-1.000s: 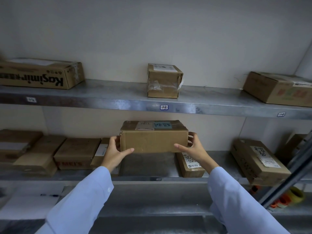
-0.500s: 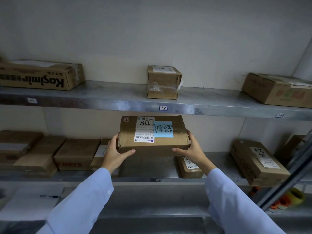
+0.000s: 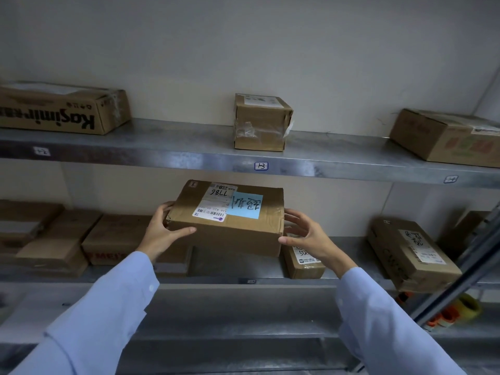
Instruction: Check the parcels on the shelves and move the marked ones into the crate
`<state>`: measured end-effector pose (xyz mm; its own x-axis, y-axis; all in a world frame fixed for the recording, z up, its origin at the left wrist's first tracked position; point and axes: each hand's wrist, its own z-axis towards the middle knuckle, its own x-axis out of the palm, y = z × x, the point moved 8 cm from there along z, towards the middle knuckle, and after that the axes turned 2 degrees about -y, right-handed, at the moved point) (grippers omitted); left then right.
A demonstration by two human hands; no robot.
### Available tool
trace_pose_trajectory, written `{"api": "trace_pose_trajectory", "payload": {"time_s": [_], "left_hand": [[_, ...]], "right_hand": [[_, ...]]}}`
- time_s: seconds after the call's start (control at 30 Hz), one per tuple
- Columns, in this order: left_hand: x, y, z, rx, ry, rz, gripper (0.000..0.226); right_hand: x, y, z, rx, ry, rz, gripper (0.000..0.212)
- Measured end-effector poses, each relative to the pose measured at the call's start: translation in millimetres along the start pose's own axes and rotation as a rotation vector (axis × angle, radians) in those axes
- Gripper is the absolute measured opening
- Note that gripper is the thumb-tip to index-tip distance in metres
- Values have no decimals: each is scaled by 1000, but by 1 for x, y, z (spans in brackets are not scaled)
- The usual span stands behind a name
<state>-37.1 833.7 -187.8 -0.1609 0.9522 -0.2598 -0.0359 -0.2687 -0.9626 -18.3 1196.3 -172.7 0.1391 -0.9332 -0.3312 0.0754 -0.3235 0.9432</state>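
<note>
Well to the left of the left-hand fingers, a long brown cardboard carton printed Kasimir [image 3: 62, 112] lies on the upper grey metal shelf [image 3: 162, 155]; below it, flat brown cardboard boxes [image 3: 116, 236] sit side by side on the lower grey metal shelf [image 3: 230, 280]. The left hand [image 3: 162, 231] grips the left end of the brown cardboard parcel [image 3: 232, 236]: its fingers [image 3: 163, 209] curl round the end face and the thumb presses on the front face. That parcel is held off the lower shelf between the two hands, tilted so its top faces the camera; on the top are a white barcode label [image 3: 213, 207] and, touching it on the side nearer the right-hand fingers, a blue square paper note [image 3: 246, 205] with black handwriting. The right hand [image 3: 305, 236] holds the parcel's right end, fingers [image 3: 295, 215] bent and spread round it, thumb tip at the lower front corner, palm apart from the cardboard. Just under those fingers a small brown cardboard box with a white label [image 3: 303, 263] lies on the lower shelf. Well to their right a larger brown cardboard box with a handwritten white label [image 3: 411, 253] sits at that shelf's front edge
</note>
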Motion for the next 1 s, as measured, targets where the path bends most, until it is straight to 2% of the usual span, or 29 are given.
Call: {"api": "trace_pose_trajectory", "payload": {"time_s": [0.1, 0.37, 0.43, 0.57, 0.73, 0.87, 1.0], "left_hand": [[-2, 3, 0, -2, 16, -35, 77], [-3, 19, -2, -22, 25, -55, 79], [-2, 20, -3, -19, 37, -57, 79], [-3, 23, -6, -30, 63, -52, 82], [-3, 20, -3, -8, 106, 22, 87], [3, 16, -3, 27, 92, 25, 89], [7, 19, -5, 9, 36, -57, 93]], "right_hand": [[1, 1, -3, -16, -3, 41, 73], [-1, -5, -3, -28, -63, 77, 53], [-2, -5, -1, -28, -94, 93, 62], [-2, -4, 4, 8, -116, 24, 104], [4, -9, 6, 41, 73, -37, 137], [-4, -11, 7, 45, 51, -31, 134], [-6, -11, 6, 47, 62, -35, 108]]}}
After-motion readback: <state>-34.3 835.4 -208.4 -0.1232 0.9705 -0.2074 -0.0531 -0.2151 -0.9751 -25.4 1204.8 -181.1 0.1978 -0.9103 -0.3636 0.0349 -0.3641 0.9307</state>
